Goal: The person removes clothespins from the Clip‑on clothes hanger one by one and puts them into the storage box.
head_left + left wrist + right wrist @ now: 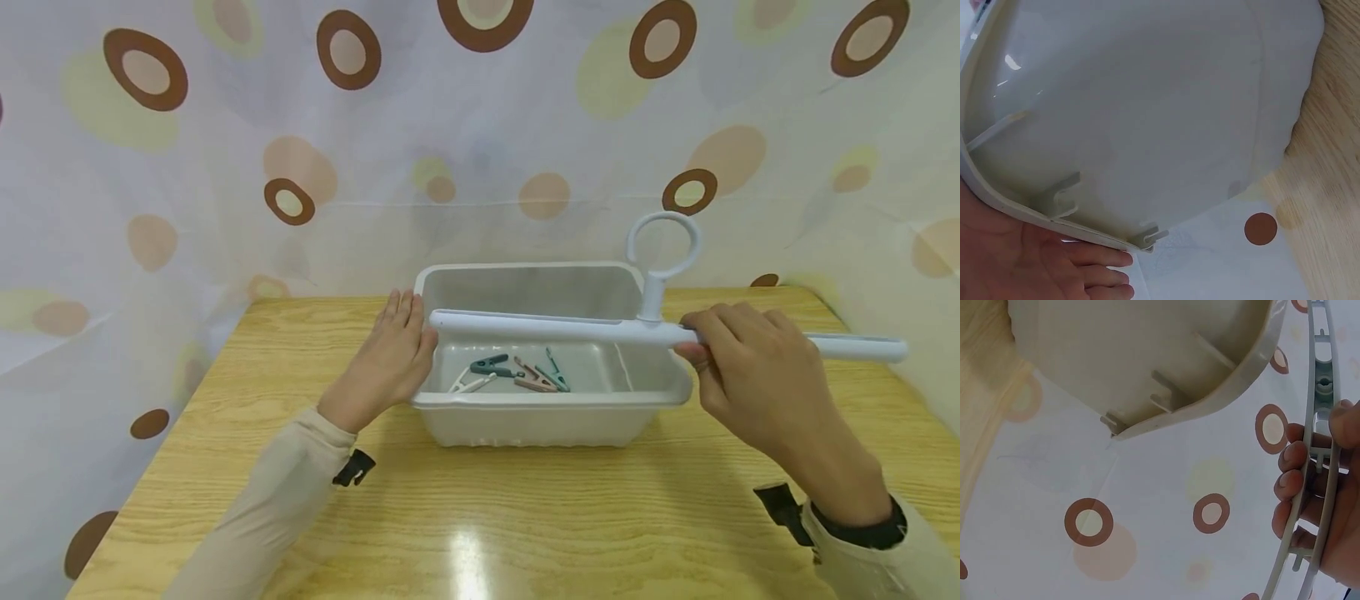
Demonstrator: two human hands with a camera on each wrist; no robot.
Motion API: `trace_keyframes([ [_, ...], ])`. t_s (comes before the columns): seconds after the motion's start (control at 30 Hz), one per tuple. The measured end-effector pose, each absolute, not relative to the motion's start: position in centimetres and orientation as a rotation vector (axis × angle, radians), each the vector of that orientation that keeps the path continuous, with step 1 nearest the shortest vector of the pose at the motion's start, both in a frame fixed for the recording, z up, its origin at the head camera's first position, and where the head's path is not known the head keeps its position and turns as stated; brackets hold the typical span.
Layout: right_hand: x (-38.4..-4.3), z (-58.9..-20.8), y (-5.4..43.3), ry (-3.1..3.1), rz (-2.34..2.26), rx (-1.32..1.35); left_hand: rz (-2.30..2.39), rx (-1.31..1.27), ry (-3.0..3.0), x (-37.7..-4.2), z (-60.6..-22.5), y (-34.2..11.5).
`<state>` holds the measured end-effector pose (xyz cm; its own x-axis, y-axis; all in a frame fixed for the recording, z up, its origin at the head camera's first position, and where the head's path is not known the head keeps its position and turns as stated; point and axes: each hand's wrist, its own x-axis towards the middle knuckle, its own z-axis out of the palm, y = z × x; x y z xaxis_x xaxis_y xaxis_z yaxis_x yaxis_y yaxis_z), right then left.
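Note:
My right hand (757,375) grips a long pale hanger bar (532,326) with an open ring hook (699,242) standing up from it. In the right wrist view, the fingers curl round the slotted underside of the bar (1320,434). The bar spans above a white plastic basin (525,423). My left hand (390,354) rests on the basin's left rim with its fingers straight; the left wrist view shows the palm against the outside of the rim (1035,219). Inside the basin lie several clothespins: white (476,384), dark blue-grey (489,367), brownish pink (534,384) and teal (558,379).
The basin stands on a wood-grain table (525,517) near its back edge. A white patterned sheet (480,150) hangs behind and on both sides. The bar's right end reaches out past the basin, over the table's right side.

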<state>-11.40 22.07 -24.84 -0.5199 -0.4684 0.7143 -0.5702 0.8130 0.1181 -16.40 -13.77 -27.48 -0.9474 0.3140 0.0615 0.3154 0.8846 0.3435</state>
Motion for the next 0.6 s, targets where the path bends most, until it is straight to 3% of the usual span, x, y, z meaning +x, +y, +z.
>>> trace_keyframes([
  [0.3,-9.5,-25.0,20.9,-2.228,0.186,0.809,-0.468,-0.644,-2.96,-16.7,-27.7,-14.0],
  [0.6,-7.4,-25.2,20.3,-2.263,0.208,0.83,-0.599,-0.561,-3.056,-17.5,-27.4,-13.8],
])
